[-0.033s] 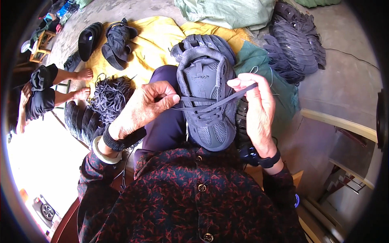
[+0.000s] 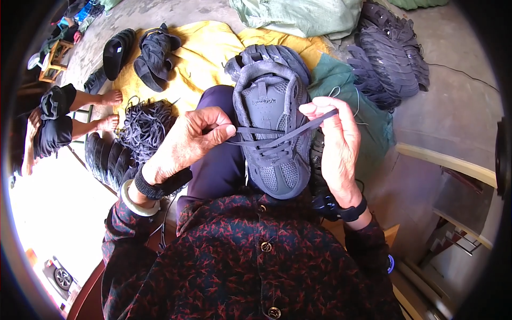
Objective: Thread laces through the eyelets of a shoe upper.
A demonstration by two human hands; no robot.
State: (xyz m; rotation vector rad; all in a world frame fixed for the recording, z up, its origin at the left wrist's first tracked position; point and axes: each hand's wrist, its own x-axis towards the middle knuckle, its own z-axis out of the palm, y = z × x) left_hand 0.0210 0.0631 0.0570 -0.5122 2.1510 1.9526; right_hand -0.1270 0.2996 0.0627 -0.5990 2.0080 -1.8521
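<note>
Grey throughout, the scene reads from left to right as follows. At far left, another person's bare feet [image 2: 109, 109] rest on the ground beside a small wooden stool [image 2: 53, 60]. Next to them lies a row of dark soles [image 2: 109, 157], and just above it a tangled heap of dark laces [image 2: 146, 125]. Higher up, a black shoe [image 2: 118, 50] and a bundle of dark uppers [image 2: 154, 53] lie on a yellow cloth [image 2: 205, 53].

Left hand [image 2: 186, 141]: closed in a narrow pinch, thumb against forefinger, gripping one end of a grey lace [image 2: 282, 136]; a dark wristband and a pale bangle sit on the wrist.

Shoe [image 2: 272, 128]: a grey trainer, centre of view, resting on the person's lap with toe pointing toward the body and heel away; a second grey shoe [image 2: 266, 53] lies just behind it. The lace crosses the eyelets and runs taut between both hands.

Right hand [image 2: 336, 144]: fingers pinched shut on the other lace end, held just right of the shoe; a black band circles the wrist.

Further right, a green cloth [image 2: 346, 90] spreads over the floor, with a pale green sack [image 2: 298, 16] above it and a pile of dark soles [image 2: 389, 53] at upper right. Wooden rails [image 2: 448, 162] stand at the right edge.
</note>
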